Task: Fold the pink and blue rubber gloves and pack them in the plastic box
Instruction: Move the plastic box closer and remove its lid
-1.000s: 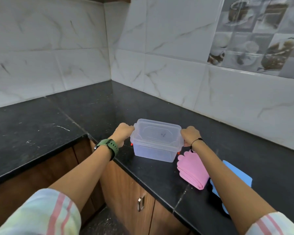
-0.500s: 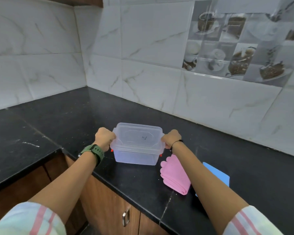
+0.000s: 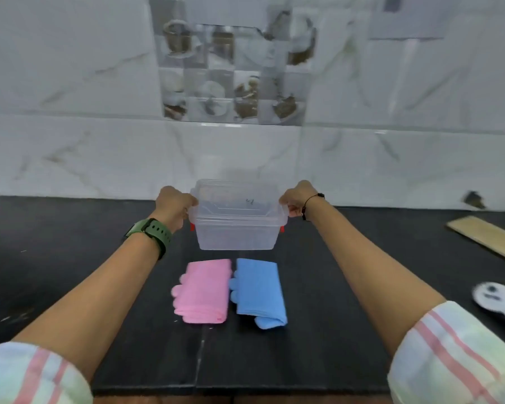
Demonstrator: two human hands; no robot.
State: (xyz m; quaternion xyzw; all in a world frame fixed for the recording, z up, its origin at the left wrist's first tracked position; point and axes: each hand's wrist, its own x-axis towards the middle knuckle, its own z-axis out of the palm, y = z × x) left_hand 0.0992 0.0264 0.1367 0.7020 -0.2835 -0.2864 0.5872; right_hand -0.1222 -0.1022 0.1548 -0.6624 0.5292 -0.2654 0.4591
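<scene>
1. Holding the plastic box by its two ends, the left hand and right hand each keep a curled grip; its lid looks shut, so packing could stall.
2. Pink glove and blue glove lie folded at 6 o'clock of the box on the bench, touching.
3. At 3 o'clock, well apart: a wooden board and a white tool.

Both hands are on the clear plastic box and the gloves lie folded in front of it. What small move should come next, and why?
Probably lift the lid off. The left hand and right hand grip the ends of the clear plastic box, whose lid looks still on, while the folded pink rubber glove and folded blue rubber glove lie outside on the black counter.
</scene>
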